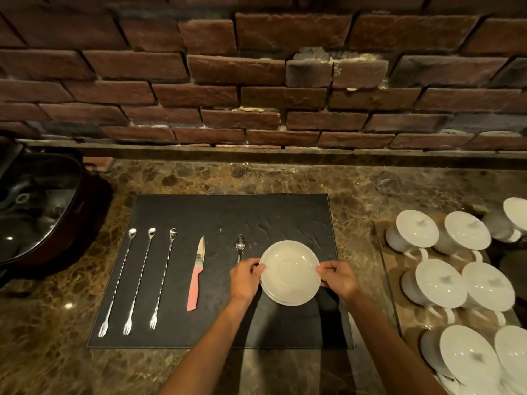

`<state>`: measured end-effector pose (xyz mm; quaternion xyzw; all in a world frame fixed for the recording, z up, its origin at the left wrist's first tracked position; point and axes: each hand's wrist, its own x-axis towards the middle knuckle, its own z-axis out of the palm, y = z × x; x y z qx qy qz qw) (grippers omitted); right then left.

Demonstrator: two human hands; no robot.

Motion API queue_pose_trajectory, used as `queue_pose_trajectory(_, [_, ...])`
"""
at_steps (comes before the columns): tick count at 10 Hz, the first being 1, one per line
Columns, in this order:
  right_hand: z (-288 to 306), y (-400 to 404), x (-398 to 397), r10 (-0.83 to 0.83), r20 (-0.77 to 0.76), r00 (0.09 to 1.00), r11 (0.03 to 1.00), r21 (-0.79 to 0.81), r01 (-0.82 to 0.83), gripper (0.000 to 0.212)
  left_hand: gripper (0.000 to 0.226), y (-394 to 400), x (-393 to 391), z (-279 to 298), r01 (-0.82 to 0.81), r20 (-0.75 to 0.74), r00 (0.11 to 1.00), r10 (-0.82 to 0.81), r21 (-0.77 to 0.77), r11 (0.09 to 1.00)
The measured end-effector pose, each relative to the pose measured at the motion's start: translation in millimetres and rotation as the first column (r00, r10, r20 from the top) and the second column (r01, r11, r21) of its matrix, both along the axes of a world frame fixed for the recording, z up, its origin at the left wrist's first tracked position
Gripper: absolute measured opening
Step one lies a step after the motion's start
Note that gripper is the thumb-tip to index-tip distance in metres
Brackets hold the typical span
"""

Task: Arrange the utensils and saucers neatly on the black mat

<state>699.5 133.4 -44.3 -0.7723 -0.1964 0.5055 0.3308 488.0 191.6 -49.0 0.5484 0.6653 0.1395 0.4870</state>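
A black mat [222, 212] lies on the marble counter. On its left part lie three long bar spoons with fork ends [142, 280], side by side. Right of them lies a pink-handled knife [196, 276], then a small teaspoon [240, 243] whose handle runs under my left hand. A stack of white saucers [289, 272] sits on the mat's right part. My left hand [245, 276] grips the stack's left rim and my right hand [339, 277] grips its right rim. How many saucers are stacked I cannot tell.
Several white lidded cups [445, 277] stand on a glass tray at the right. A dark pot with a glass lid [37, 212] stands at the left. A brick wall [256, 81] rises behind the counter.
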Motion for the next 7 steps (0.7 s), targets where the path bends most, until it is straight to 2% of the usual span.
queue_pose_trajectory(1, [0.9, -1.9, 5.2, 0.005, -0.077, 0.997, 1.000, -0.014, -0.006, 0.014, 0.031, -1.8, -0.2, 5.6, -0.006, 0.004, 1.000, 0.007, -0.011, 1.000])
queue_pose_trajectory(2, [6.6, 1.5, 8.6, 0.027, -0.087, 0.996, 0.998, -0.055, -0.032, 0.017, 0.033, -6.6, -0.5, 14.0, -0.022, 0.026, 0.999, 0.022, -0.021, 1.000])
queue_pose_trajectory(3, [19.7, 4.1, 8.7, 0.037, -0.006, 0.999, 0.999, -0.034, -0.038, 0.016, 0.036, -9.7, -2.1, 24.4, 0.010, -0.010, 1.000, -0.009, 0.022, 1.000])
queue_pose_trajectory(4, [50.7, -1.1, 4.8, 0.047, 0.062, 0.997, 0.996, 0.070, -0.052, 0.017, 0.035, -14.9, -9.1, 42.6, 0.038, -0.039, 0.999, -0.033, 0.147, 0.988])
queue_pose_trajectory(6, [119.9, -30.3, -23.2, 0.180, 0.431, 0.884, 0.945, 0.174, -0.277, 0.029, 0.040, -43.5, -39.3, 82.9, 0.120, -0.140, 0.988, -0.064, 0.434, 0.893])
queue_pose_trajectory(7, [155.1, -58.9, -59.4, 0.151, 0.669, 0.728, 0.861, 0.273, -0.430, 0.037, 0.041, -71.5, -60.1, 108.1, 0.095, -0.171, 0.985, 0.015, 0.615, 0.783])
